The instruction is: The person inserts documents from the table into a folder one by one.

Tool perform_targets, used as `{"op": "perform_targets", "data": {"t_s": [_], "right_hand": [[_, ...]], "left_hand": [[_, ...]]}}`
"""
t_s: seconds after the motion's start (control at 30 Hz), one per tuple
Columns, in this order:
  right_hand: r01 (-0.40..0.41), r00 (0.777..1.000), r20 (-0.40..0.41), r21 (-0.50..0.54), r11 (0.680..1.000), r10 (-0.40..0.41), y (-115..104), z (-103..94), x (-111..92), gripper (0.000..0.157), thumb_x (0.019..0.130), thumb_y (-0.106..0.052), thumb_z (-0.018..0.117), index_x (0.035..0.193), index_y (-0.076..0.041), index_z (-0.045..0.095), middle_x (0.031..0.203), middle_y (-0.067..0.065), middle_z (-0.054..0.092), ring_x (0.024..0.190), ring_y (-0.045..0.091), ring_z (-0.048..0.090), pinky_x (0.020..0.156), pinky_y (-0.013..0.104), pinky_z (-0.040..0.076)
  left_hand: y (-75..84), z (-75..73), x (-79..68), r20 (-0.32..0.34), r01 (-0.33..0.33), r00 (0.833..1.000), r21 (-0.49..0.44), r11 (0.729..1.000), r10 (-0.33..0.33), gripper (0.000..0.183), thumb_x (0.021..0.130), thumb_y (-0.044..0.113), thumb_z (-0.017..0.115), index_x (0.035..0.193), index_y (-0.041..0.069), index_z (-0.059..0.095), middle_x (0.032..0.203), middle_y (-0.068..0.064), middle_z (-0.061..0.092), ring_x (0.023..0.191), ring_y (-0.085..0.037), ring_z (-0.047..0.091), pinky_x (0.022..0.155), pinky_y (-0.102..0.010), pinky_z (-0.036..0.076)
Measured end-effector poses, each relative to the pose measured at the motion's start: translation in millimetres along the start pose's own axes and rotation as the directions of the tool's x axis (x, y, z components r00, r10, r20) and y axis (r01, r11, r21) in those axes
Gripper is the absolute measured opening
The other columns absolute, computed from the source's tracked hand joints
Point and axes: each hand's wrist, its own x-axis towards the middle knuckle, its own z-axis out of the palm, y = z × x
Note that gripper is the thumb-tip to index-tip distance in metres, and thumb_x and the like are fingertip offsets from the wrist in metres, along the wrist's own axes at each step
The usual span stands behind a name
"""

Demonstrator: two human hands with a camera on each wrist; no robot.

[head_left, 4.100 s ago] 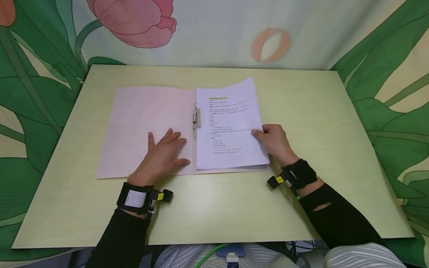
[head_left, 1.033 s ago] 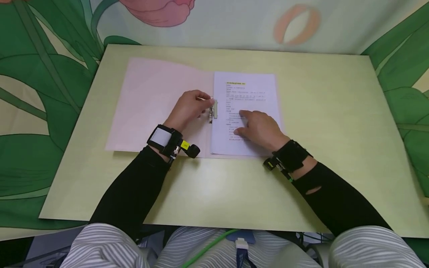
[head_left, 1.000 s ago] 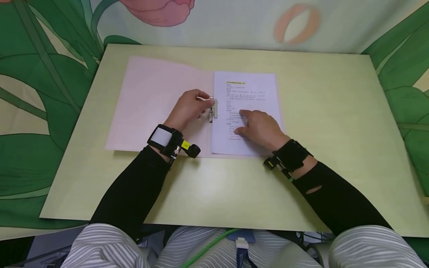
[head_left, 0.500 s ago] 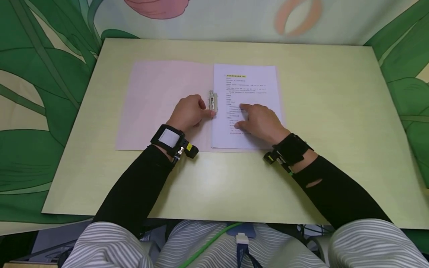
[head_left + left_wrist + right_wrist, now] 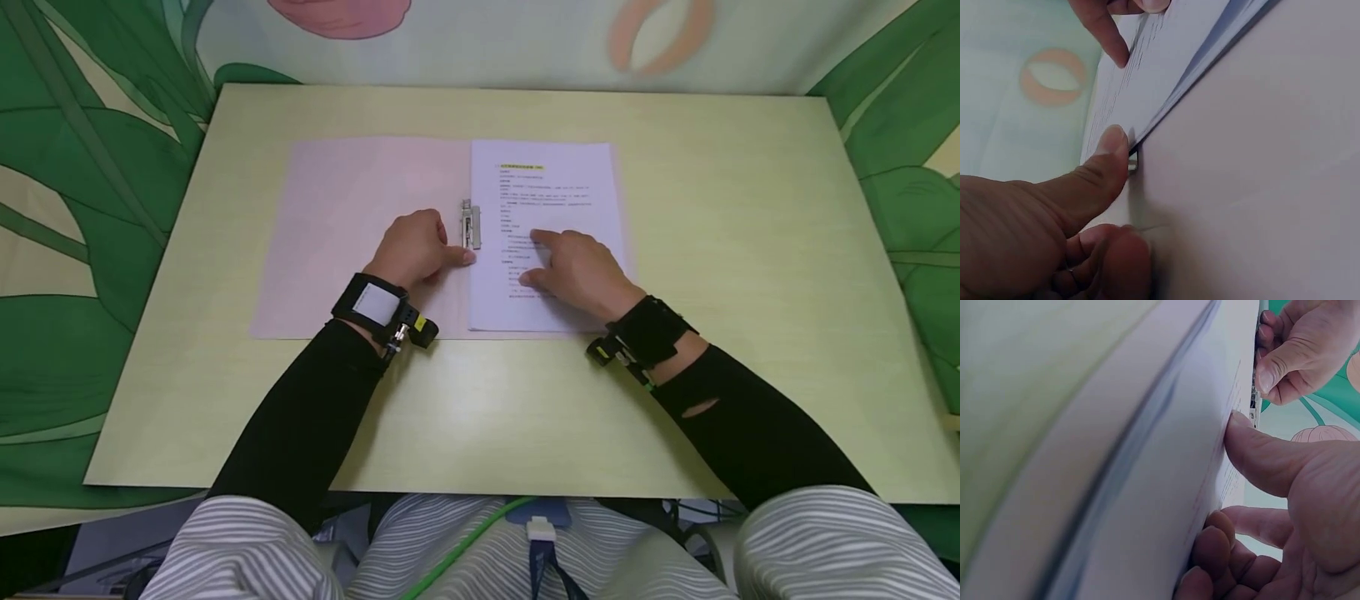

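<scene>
A pink folder (image 5: pixel 337 200) lies spread flat on the table, with a stack of printed paper (image 5: pixel 558 167) on its right half. A silver metal clip (image 5: pixel 470 221) sits at the spine, along the paper's left edge. My left hand (image 5: pixel 414 247) has its thumb on the clip's near end. The fingers of that hand (image 5: pixel 1060 231) are curled beneath the thumb, against the folder, with nothing seen between them. My right hand (image 5: pixel 583 271) rests on the printed top sheet, forefinger and thumb spread apart. In the right wrist view, my right hand's fingertips (image 5: pixel 1213 547) touch the paper.
The light wooden table (image 5: pixel 480 417) extends around the folder on every side. Behind it hangs a patterned curtain (image 5: pixel 510 42) with leaves and flowers. Black bands with small cameras are strapped to both wrists (image 5: pixel 382 308).
My right hand has left the stack's right edge and now lies on the sheet; the paper's lifted corner is down. My left hand went from the folder's left side to the clip, then towards its near end.
</scene>
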Motion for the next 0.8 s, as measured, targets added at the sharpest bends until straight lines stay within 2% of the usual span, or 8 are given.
{"op": "perform_targets", "data": {"t_s": [0.13,0.23,0.4,0.53,0.67,0.73,0.8], "right_hand": [[-0.011,1.000,-0.001,0.004,1.000,0.011,1,2.7,1,0.069,0.086,-0.036,0.071,0.142,-0.004,0.046,0.085,0.012,0.065,0.089,0.029,0.053,0.080,0.045,0.047],[-0.016,1.000,0.006,0.011,1.000,0.016,1,5.3,3,0.070,0.085,-0.036,0.072,0.142,-0.004,0.046,0.084,0.013,0.065,0.089,0.029,0.053,0.079,0.044,0.047],[-0.035,0.999,0.007,0.010,0.999,0.034,0,10.2,7,0.070,0.085,-0.037,0.072,0.143,-0.006,0.046,0.104,0.015,0.067,0.092,0.028,0.054,0.082,0.045,0.047],[-0.051,0.999,0.001,0.021,0.998,0.051,0,18.3,8,0.070,0.085,-0.036,0.073,0.142,-0.006,0.047,0.105,0.015,0.066,0.092,0.028,0.055,0.082,0.045,0.048],[-0.034,0.998,-0.044,0.039,0.999,0.035,2,26.6,2,0.062,0.086,-0.036,0.071,0.137,-0.006,0.053,0.091,0.008,0.067,0.087,0.025,0.056,0.078,0.042,0.048],[-0.038,0.995,-0.087,0.060,0.997,0.043,9,25.8,-4,0.055,0.088,-0.036,0.069,0.133,-0.006,0.057,0.087,0.006,0.066,0.083,0.023,0.057,0.074,0.040,0.048],[-0.071,0.987,-0.140,0.095,0.993,0.084,20,21.0,-12,0.049,0.090,-0.035,0.066,0.129,-0.005,0.059,0.086,0.006,0.066,0.079,0.023,0.057,0.070,0.038,0.047]], "left_hand": [[-4.5,3.0,2.1,0.007,-0.031,1.000,-0.005,1.000,0.031,0.044,0.081,0.048,0.073,0.090,0.010,0.053,0.064,-0.009,0.062,0.058,-0.022,0.059,0.054,-0.032,0.039],[-10.3,5.2,4.2,0.015,-0.020,1.000,-0.030,0.999,0.021,0.042,0.082,0.049,0.072,0.089,0.012,0.055,0.066,-0.009,0.062,0.060,-0.023,0.058,0.054,-0.032,0.038],[-17.0,6.3,7.7,0.019,-0.023,1.000,-0.090,0.996,0.024,0.037,0.083,0.045,0.073,0.092,0.013,0.057,0.074,-0.009,0.063,0.063,-0.023,0.059,0.058,-0.033,0.040],[-28.8,4.3,4.3,0.011,-0.068,0.998,-0.119,0.991,0.070,0.029,0.087,0.040,0.069,0.098,0.015,0.059,0.087,-0.006,0.065,0.068,-0.021,0.062,0.062,-0.033,0.046],[-55.7,-14.7,-15.1,-0.041,-0.107,0.994,-0.107,0.989,0.103,0.033,0.092,0.040,0.062,0.110,0.013,0.060,0.104,-0.008,0.064,0.087,-0.024,0.061,0.073,-0.039,0.050],[-77.1,-31.8,-30.3,-0.118,-0.081,0.990,-0.079,0.994,0.072,0.040,0.094,0.042,0.058,0.118,0.009,0.058,0.112,-0.013,0.061,0.096,-0.029,0.057,0.079,-0.045,0.048],[-102.5,-49.7,-45.2,-0.217,-0.009,0.976,-0.049,0.999,-0.002,0.052,0.095,0.045,0.054,0.127,0.004,0.054,0.120,-0.022,0.055,0.108,-0.039,0.049,0.086,-0.055,0.042]]}}
